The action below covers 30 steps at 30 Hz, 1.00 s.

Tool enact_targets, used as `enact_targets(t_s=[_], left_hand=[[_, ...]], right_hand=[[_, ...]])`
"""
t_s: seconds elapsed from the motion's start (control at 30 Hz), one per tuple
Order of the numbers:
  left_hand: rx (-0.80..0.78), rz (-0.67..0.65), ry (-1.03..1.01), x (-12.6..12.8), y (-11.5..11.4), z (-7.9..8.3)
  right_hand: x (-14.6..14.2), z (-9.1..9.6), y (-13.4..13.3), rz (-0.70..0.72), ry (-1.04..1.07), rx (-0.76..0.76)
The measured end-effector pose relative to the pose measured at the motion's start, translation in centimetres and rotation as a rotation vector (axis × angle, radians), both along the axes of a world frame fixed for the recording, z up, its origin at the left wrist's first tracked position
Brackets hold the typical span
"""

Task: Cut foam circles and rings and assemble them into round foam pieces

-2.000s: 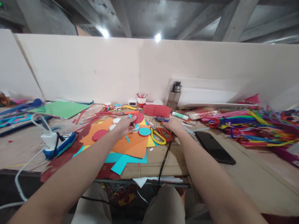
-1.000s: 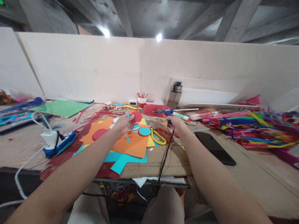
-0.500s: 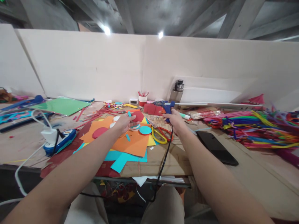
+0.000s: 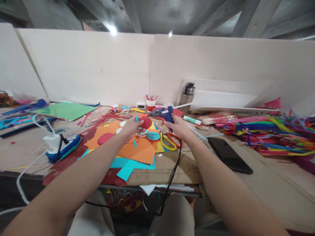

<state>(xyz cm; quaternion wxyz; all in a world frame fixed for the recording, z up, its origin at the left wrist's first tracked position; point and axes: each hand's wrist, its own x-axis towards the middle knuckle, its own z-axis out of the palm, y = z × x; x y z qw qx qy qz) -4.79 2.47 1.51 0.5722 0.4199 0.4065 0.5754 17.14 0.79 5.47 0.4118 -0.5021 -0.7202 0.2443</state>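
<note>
My left hand (image 4: pixel 133 128) is closed on a red paper circle (image 4: pixel 147 123), and a small turquoise strip (image 4: pixel 137 118) shows at its fingers. In my right hand (image 4: pixel 178 126) is a blue glue gun (image 4: pixel 167 114), a pale glue stick (image 4: pixel 183 105) jutting from its back. The gun's nozzle points left and comes close to the red circle; whether they touch I cannot tell. Beneath my left hand lie orange paper (image 4: pixel 140 153), a turquoise disc (image 4: pixel 153 136) and another red circle (image 4: pixel 105 138). Yellow-handled scissors (image 4: pixel 168 143) rest below the gun.
A black phone (image 4: pixel 230 155) lies to the right, before a heap of pipe cleaners (image 4: pixel 261 131). The gun's black cord (image 4: pixel 174 173) hangs over the front edge. At left sits a blue power strip (image 4: pixel 64 149). A bottle (image 4: pixel 187 96) stands against the back wall.
My right hand has brought the glue gun left, its nozzle now nearer the red circle and its rear end raised. My left hand stays almost still.
</note>
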Motion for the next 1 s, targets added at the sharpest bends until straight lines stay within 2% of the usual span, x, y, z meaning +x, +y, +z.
enact_targets(t_s=[0.13,0.4,0.67,1.0], left_hand=[[0.038,-0.002,-0.002,0.10,0.01,-0.06],[0.067,-0.023,0.038,0.10,0.32,-0.57],[0.078,-0.018,0.071,0.24,0.09,-0.36],[0.068,-0.006,0.073,0.19,0.08,-0.23]], right_hand=[[-0.33,0.40,-0.38,-0.007,-0.074,-0.001],[-0.33,-0.07,-0.04,0.008,-0.039,0.014],[-0.30,-0.13,0.00,-0.012,-0.125,0.024],[-0.26,-0.13,0.00,-0.031,-0.107,0.031]])
